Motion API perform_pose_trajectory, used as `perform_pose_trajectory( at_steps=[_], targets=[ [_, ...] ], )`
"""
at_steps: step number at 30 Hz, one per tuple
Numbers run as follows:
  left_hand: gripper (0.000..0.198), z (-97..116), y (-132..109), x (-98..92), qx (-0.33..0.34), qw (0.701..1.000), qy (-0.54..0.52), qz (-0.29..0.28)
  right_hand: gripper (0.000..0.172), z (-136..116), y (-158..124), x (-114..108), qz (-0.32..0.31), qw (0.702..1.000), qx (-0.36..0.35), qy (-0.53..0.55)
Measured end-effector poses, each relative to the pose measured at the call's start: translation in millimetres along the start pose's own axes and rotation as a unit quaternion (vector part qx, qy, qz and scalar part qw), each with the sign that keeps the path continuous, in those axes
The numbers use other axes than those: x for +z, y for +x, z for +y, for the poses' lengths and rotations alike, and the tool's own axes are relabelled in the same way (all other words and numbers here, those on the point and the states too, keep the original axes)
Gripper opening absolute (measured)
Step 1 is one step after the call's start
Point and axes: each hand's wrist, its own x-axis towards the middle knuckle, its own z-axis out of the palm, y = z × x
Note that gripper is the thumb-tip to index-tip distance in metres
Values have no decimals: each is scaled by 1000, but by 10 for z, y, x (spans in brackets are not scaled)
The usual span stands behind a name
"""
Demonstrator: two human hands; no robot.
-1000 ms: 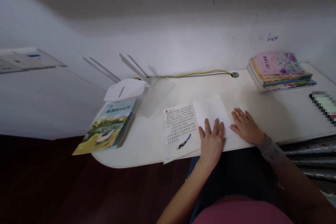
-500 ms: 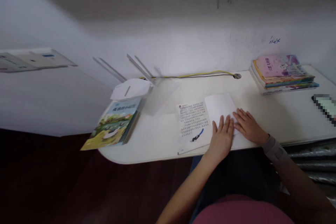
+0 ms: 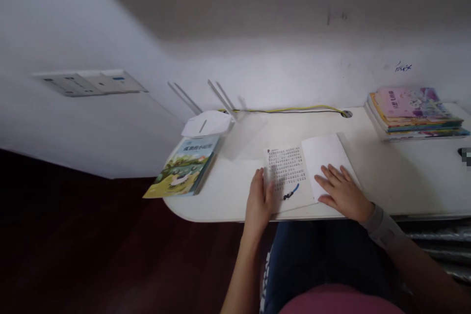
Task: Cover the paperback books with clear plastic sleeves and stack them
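An open book point(image 3: 290, 171) lies near the front edge of the desk. Printed text and a small blue-and-black drawing fill its left page, while the right page is blank white. My left hand point(image 3: 259, 201) is at the book's left edge, turned on its side, fingers stretched forward and thumb by the lower left margin. Flat on the blank page rests my right hand point(image 3: 344, 191), its fingers spread. A grey band point(image 3: 382, 225) wraps the right wrist.
Left on the white desk point(image 3: 217, 196), illustrated books point(image 3: 184, 167) overhang the edge before a white router point(image 3: 208, 123) with antennas. A book stack point(image 3: 415, 113) stands at back right; a dark phone-like object point(image 3: 465, 155) is partly in view. Cables point(image 3: 287, 109) run along the wall.
My left hand has moved from the blank page to the book's left edge. My right hand stays on the blank page with fingers spread wider. The view has shifted left.
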Motion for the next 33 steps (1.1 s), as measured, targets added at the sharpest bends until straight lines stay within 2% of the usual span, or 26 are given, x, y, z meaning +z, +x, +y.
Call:
perform_pose_trajectory(
  at_steps=[3, 7, 15, 19, 23, 28, 33],
  targets=[
    [51, -23, 17, -49, -41, 996, -83, 6, 53, -31, 2, 88, -10, 1000, 18, 0],
    [52, -20, 23, -48, -45, 991, -127, 11, 52, -45, -22, 124, -11, 1000, 26, -11],
    [58, -57, 45, 6, -3, 999, 30, -34, 64, -90, -35, 79, -7, 999, 32, -36],
    [64, -16, -36, -26, 85, 993, 76, -26, 64, -97, -35, 68, -6, 998, 36, -41],
    [79, 102, -167, -51, 179, 967, 169, -65, 64, -97, -29, 73, -8, 998, 39, -51],
    [75, 168, -265, -30, 207, 946, 240, -62, 64, -106, -8, 84, -7, 998, 41, -52],
    [70, 99, -324, -38, 188, 954, 228, -41, 59, -130, -8, 99, 5, 997, 52, -52]
  ],
)
